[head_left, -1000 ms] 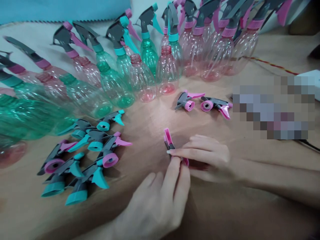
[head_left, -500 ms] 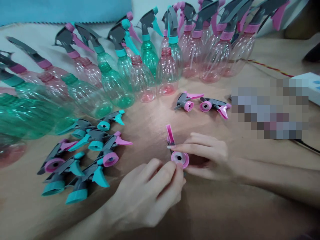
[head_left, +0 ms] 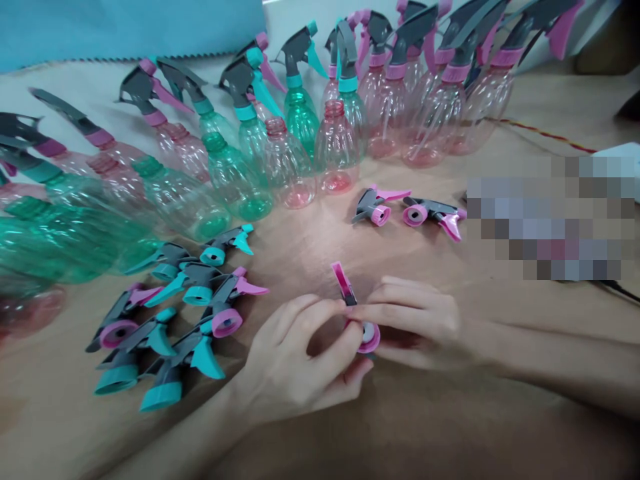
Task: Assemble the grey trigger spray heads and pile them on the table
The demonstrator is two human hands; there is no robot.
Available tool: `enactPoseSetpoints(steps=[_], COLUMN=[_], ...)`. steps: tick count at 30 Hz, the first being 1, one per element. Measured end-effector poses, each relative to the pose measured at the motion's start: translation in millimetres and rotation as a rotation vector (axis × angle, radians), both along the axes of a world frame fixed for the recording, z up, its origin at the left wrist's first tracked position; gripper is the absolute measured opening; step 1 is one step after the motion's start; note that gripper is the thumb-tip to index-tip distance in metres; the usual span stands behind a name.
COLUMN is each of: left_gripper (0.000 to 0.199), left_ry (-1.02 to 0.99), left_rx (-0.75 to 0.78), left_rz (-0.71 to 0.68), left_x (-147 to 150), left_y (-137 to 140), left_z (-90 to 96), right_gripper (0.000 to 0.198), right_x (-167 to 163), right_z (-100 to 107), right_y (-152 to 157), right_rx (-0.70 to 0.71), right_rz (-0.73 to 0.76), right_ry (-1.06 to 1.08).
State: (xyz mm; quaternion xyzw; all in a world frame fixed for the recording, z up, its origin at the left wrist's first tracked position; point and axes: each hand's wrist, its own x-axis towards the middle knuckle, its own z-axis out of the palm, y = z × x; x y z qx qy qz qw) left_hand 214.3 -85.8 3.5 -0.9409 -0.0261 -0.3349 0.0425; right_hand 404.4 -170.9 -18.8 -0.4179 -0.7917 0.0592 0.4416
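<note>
Head view, left hand: the left hand (head_left: 300, 353) is being held with its back up, and its arm is being stretched in from the bottom left.
Left fingers: they are being curled, with a little gap left inside the curl, and their tips are being put on the pink and gray spray top (head_left: 369, 333).
Right hand: the right hand (head_left: 420, 320) is being held out from the right side, with its fingers bent and pointed left.
Right fingers: they are being closed on the spray top too; how hard it is being pinched cannot be told.
Spray top's place: it is being held between the two hands, and whether it is being rested on the table (head_left: 300, 260) cannot be told.
Spray top's look: its pink trigger (head_left: 340, 278) is being pointed away from the arms, its round pink ring (head_left: 376, 341) is being partly shown with white inside, and much of its gray middle is being hidden by fingers.
Around: see-through bottles (head_left: 336, 150) are being seen behind.
</note>
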Motion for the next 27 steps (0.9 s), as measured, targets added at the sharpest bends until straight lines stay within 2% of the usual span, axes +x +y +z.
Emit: enactPoseSetpoints(steps=[3,6,10,12,15,16,18,21,25,27], left_gripper=[0.024,0.028,0.027,0.024,0.021,0.021,0.022,0.027,0.032,0.033], left_ry=[0.027,0.036,0.05,0.096,0.208,0.235,0.3,0.306,0.395,0.475], left_rx=[-0.054,-0.08,-0.065,-0.071,-0.103,-0.11,-0.166,-0.245,-0.208,-0.167], left_rz=[-0.014,-0.01,0.049,0.143,0.401,0.478,0.529,0.532,0.52,0.501], left_x=[0.7,-2.2,-18.8,-33.7,-62.2,-72.3,-91.4,-110.7,-113.7,-108.9], left_y=[-2.0,-6.0,-11.4,-9.9,1.1,6.4,17.3,30.1,40.4,44.9], left_z=[-0.3,3.5,12.9,17.6,22.7,23.7,25.0,25.3,23.9,22.8], right_gripper=[0.025,0.029,0.015,0.013,0.02,0.023,0.026,0.03,0.029,0.023], right_x=[0.5,6.5,27.9,42.6,64.0,69.7,77.2,74.1,42.4,21.9], right_z=[1.2,4.3,16.3,23.0,27.4,27.2,26.2,28.0,37.3,41.3], right_y=[0.2,3.3,11.0,13.7,14.4,13.9,12.4,10.6,8.9,7.0], right_rx=[-0.015,0.019,0.09,0.042,0.082,0.063,0.013,-0.008,-0.004,0.004], right_rz=[0.0,-0.08,-0.248,-0.363,-0.533,-0.543,-0.528,-0.44,-0.351,-0.21], right_ry=[-0.029,-0.085,-0.366,-0.492,-0.626,-0.671,-0.733,-0.759,-0.699,-0.652])
